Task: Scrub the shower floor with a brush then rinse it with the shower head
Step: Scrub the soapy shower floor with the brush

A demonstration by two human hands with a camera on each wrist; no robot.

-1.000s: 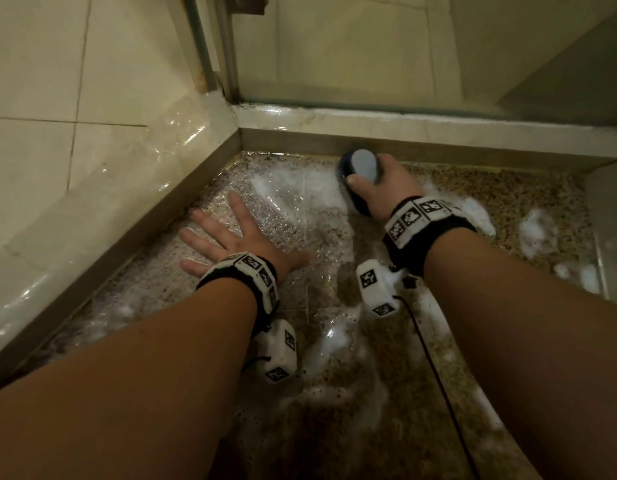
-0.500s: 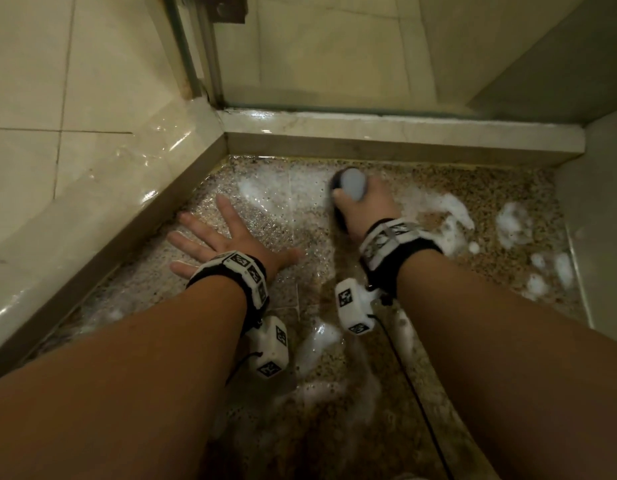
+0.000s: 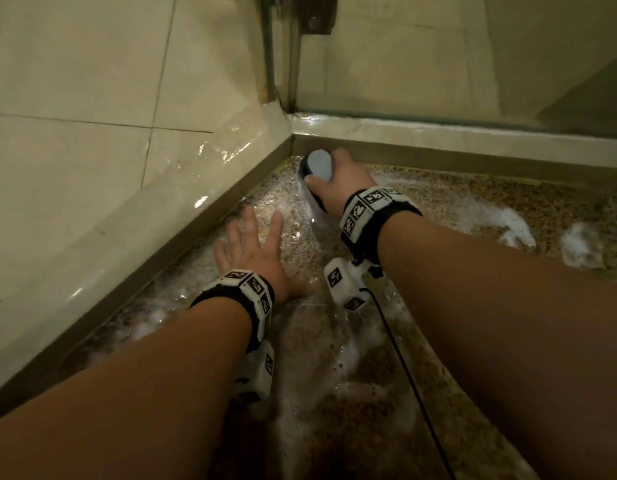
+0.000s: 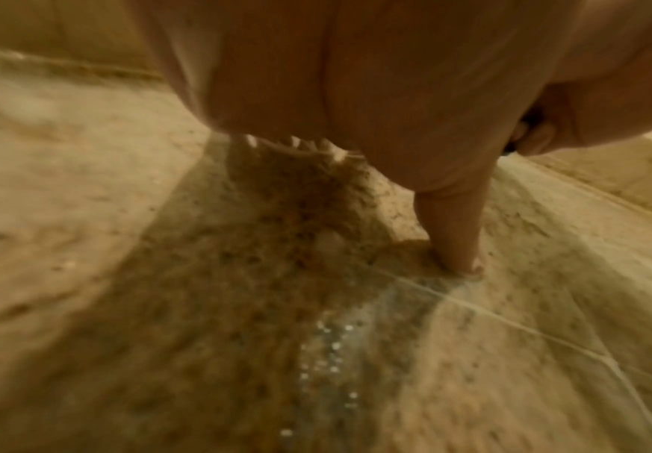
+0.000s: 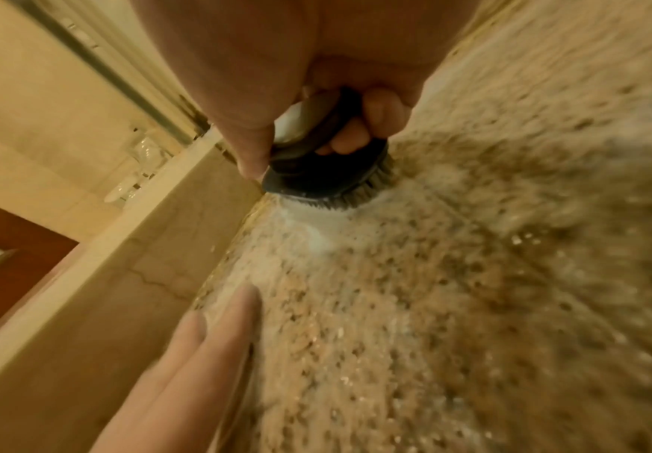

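Observation:
My right hand (image 3: 338, 183) grips a dark scrub brush (image 3: 315, 174) with a pale grey top, bristles down on the wet speckled shower floor (image 3: 473, 209), close to the far left corner. In the right wrist view the fingers curl round the brush (image 5: 316, 171) and white foam (image 5: 316, 226) gathers under its bristles. My left hand (image 3: 251, 247) lies flat on the floor with fingers spread, just left of and nearer than the brush. The left wrist view is blurred and shows the palm (image 4: 355, 92) and thumb (image 4: 456, 233) pressed on the floor. No shower head is in view.
A raised marble curb (image 3: 134, 223) runs along the left and another curb (image 3: 438, 129) along the far side, meeting at the corner by a metal door frame (image 3: 279, 57). Foam patches (image 3: 508, 223) lie on the floor at the right.
The right hand has pushed the brush away and leftward into the corner. The left hand stays flat on the floor, its fingers now pointing more toward the far curb.

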